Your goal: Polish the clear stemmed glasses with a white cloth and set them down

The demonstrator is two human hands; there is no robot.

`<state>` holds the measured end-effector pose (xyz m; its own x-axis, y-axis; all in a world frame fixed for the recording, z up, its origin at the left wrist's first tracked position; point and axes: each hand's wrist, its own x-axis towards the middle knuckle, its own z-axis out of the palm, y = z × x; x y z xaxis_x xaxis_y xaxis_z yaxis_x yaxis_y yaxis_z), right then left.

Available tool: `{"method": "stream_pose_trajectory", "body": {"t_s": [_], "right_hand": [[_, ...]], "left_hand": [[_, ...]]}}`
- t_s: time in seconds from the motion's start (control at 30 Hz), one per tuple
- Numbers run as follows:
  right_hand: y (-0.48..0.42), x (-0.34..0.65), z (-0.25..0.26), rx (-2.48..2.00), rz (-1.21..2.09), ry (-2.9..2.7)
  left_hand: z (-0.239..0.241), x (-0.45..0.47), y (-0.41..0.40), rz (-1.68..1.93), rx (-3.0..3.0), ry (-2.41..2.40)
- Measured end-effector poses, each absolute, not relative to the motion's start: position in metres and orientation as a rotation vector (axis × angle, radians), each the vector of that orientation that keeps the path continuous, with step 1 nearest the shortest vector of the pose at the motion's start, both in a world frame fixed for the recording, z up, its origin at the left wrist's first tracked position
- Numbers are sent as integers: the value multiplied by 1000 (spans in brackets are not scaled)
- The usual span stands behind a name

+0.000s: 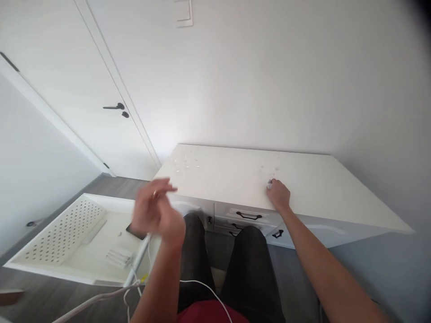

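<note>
Your right hand (279,194) rests at the front edge of the white tabletop (235,175), fingertips pinched on a tiny pale-and-dark piece (270,182) — too small to say what it is. It looks light, hard and easy to flick away, so a two-finger pinch from above suits it best. Your left hand (153,211) hangs blurred in the air above your knees, fingers loosely half open, holding nothing you can make out. More small pale bits (185,163) lie scattered at the tabletop's far left — well apart.

White dresser (235,179), black handles (248,216)
</note>
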<state>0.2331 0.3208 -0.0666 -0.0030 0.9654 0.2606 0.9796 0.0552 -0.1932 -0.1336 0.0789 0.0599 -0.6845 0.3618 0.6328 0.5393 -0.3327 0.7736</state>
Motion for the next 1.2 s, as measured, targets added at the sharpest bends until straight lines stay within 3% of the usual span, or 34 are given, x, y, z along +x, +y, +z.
{"method": "stream_pose_trajectory", "body": {"t_s": [0.33,0.7,0.93,1.1,1.2], "right_hand": [[329,234,-74,-1960,-147,-2047],[332,233,-74,-2013,-75,-2033],[324,223,-56,-2042,114,-1980],[298,204,-31,-2029,284,-1813],[261,191,-18,-1957,566,-1717]], "left_hand": [[-31,-237,241,-2207,-721,-2399],[-31,-255,301,-2397,-797,-2504],[-6,-215,256,-2816,-683,-2363],[9,-108,173,-3170,-928,-2261],[11,-47,110,-3235,-1191,-2336]]}}
